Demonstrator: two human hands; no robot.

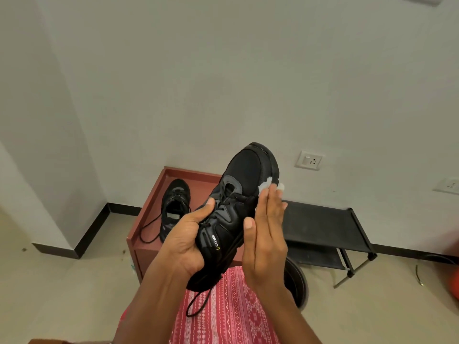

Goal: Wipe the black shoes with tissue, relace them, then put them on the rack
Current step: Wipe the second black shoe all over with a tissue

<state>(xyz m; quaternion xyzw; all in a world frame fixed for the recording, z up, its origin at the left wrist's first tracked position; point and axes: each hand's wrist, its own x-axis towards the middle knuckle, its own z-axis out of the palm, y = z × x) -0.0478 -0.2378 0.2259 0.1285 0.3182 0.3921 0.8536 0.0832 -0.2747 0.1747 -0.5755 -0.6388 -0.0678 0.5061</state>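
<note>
Advice: hold black mesh sneaker (244, 175) steady in clenched left fingers (204, 209), sweep crumpled white tissue (264, 186) under flat right fingers (269, 203).

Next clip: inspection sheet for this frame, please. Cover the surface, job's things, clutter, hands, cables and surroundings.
Surface: red-brown cabinet, its top holding the second shoe; pale floor around it.
Job's things: held shoe is in the air, toe up; tissue lies against its side near the toe; second shoe's laces are loose; black rack stands by the wall.
Clutter: dark round bin on the floor beside the rack.
Hands: left hand grips the held shoe; right hand presses the tissue with straight fingers.
Cables: thin cord-like piece on the floor right of the rack; cannot tell what it is.
Surroundings: white wall with a wall socket.
</note>
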